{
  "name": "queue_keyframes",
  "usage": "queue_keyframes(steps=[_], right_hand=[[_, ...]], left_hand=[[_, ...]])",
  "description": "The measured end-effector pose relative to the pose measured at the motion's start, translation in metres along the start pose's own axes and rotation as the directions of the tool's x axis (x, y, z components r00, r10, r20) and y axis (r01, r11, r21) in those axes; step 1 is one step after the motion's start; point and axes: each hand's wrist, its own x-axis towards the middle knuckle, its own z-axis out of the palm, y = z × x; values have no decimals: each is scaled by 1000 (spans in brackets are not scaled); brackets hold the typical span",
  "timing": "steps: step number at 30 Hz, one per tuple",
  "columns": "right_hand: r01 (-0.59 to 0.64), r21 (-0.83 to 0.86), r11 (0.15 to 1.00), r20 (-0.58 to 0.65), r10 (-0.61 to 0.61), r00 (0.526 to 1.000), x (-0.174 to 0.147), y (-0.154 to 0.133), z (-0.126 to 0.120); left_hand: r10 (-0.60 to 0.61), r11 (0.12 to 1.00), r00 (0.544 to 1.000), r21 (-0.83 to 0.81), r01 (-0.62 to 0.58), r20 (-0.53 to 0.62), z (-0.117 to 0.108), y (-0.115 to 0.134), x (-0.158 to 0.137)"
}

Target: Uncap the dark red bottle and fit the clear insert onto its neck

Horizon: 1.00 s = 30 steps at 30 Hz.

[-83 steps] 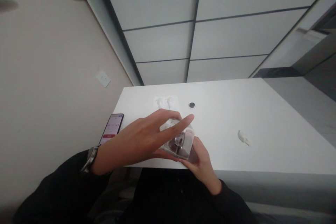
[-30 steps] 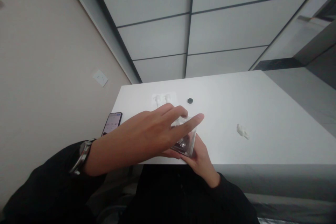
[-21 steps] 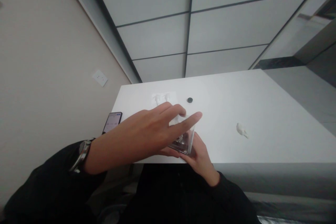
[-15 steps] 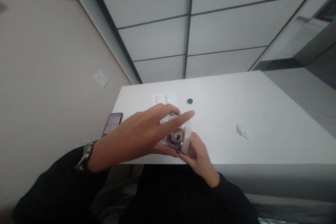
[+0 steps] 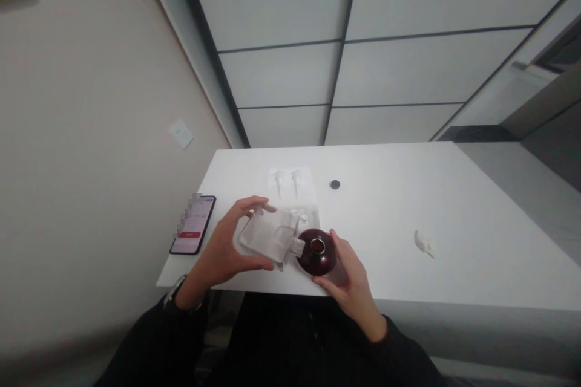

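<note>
My left hand (image 5: 226,249) is wrapped round a clear, square-sided bottle (image 5: 269,234), thumb below and fingers over the top. The bottle lies tipped on its side, its threaded neck pointing right. That neck overlaps the left edge of a dark red, rounded bottle (image 5: 312,265); whether they touch I cannot tell. The red bottle has an uncapped round mouth with a pale rim, facing up toward me. My right hand (image 5: 348,275) grips it from the right, thumb in front and fingers behind. Just beyond, a clear-and-white piece (image 5: 304,217) is partly hidden by the clear bottle.
Two white pump heads (image 5: 296,179) lie on a pale sheet at the back of the white table (image 5: 385,193). A small dark round cap (image 5: 335,184) lies right of them. Farther right is a small whitish crumpled-looking piece (image 5: 423,244). A phone (image 5: 194,227) rests at the left edge.
My left hand has moved left and now holds the clear bottle tipped sideways, apart from the red bottle it covered before. The red bottle's mouth is now exposed. The view has shifted slightly.
</note>
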Motion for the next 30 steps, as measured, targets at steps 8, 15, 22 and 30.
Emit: queue_keyframes(steps=[8,15,22,30], right_hand=[[-3,-92,996,-7,3,1000,-7,3,0],[-9,-137,991,-33,5,999,-11,1,0],[-50,-26,998,-31,49,998,-9,-4,2],[-132,-16,991,-104,129,986,-35,17,10]], left_hand=[[-311,931,948,-224,289,-69,16,-57,-17],[-301,952,949,-84,294,-95,27,-81,-22],[-346,912,923,171,373,-168,27,-106,-25],[-270,929,958,234,285,-95,25,-110,-25]])
